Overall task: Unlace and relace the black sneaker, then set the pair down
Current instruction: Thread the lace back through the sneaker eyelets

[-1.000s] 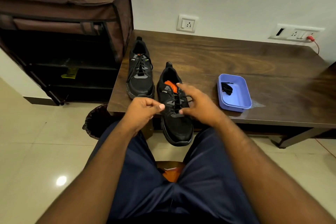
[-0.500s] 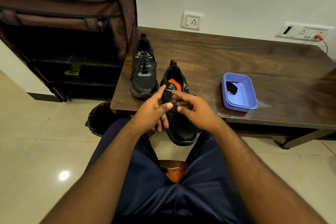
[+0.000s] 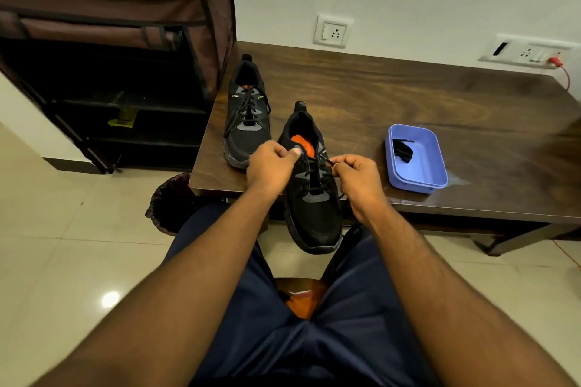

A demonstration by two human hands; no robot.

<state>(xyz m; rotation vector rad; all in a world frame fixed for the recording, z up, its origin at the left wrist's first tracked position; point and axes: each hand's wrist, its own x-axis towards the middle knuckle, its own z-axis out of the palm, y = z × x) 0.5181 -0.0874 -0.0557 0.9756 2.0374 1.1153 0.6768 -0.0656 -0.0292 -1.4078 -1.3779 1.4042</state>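
Two hands at work on one shoe, fingers curled. Left hand (image 3: 273, 166) pinching one end of the black lace (image 3: 314, 173) at the upper left eyelets; right hand (image 3: 356, 179) pinching the other end at the upper right eyelets, tip of the lace poking out past the fingertips. Lace crossing between them over the tongue, threaded through most of the rows.

Black sneaker (image 3: 311, 198) lying toe toward the person, heel away, resting on the near edge of the wooden table (image 3: 408, 97) with the toe hanging out past that edge. Orange insole visible inside the opening.

Second sneaker (image 3: 246, 122) just left of the black sneaker and farther back, fully on the table, laced, pointing the same way, close beside but not touching.

Blue plastic tray (image 3: 435, 166) to the right of the black sneaker, well apart, near the same table edge, holding a small dark bundle (image 3: 401, 150), perhaps a lace, too small to tell.

Brown fabric shoe rack (image 3: 110, 9) far left of the black sneaker, against the table's end. Dark bin (image 3: 171, 201) on the floor left of and below the sneaker. Two wall sockets beyond it, one with a red plug (image 3: 555, 60). Dark blue trousers (image 3: 314, 339) below the sneaker's toe.
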